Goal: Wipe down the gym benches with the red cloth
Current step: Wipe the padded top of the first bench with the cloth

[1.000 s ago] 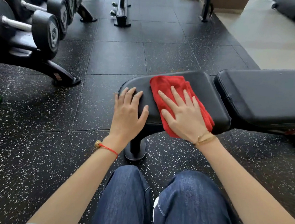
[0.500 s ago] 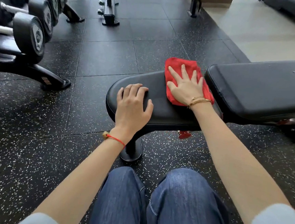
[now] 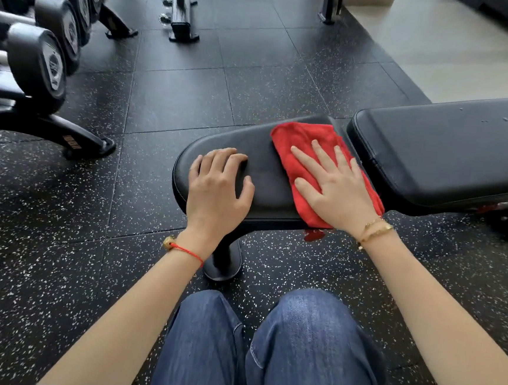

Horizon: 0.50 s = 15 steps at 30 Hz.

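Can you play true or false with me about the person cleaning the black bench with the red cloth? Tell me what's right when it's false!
1. The right hand lies flat on the red cloth. True.
2. The left hand is holding the cloth too. False: it rests on the bare seat pad, apart from the cloth.
3. The cloth is on the long back pad. False: it lies on the seat pad, at the end next to the back pad.
4. Dumbbells sit on a rack at the left. True.
5. The person wears a red string on the right wrist. False: the red string is on the left wrist; the right has a gold bracelet.
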### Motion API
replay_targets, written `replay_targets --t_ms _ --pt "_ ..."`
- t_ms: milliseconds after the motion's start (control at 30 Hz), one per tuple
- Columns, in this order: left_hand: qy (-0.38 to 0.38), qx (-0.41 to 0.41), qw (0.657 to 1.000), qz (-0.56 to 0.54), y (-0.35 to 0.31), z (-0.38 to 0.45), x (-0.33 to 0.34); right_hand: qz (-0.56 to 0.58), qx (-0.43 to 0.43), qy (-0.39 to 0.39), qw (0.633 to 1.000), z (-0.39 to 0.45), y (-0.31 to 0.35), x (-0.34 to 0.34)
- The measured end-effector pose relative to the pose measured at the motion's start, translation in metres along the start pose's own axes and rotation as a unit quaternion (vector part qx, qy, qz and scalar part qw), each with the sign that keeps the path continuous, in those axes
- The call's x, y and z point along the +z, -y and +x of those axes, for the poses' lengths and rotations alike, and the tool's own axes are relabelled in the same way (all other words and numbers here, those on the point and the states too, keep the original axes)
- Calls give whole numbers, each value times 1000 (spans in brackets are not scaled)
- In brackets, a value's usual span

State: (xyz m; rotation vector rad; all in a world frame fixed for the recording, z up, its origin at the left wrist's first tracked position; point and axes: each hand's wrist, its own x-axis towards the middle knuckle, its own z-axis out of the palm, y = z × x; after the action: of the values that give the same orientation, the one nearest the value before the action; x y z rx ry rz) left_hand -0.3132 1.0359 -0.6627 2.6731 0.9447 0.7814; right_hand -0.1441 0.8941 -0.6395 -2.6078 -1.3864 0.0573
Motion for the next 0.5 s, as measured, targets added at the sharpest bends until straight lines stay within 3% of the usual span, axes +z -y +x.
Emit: replay_targets --t_ms 233,500 --pt "-9 -3 1000 6 -1 0 2 11 101 64 993 89 -2 -6" --pt "-21 -1 1000 13 0 1 4 -17 -19 47 999 72 43 1"
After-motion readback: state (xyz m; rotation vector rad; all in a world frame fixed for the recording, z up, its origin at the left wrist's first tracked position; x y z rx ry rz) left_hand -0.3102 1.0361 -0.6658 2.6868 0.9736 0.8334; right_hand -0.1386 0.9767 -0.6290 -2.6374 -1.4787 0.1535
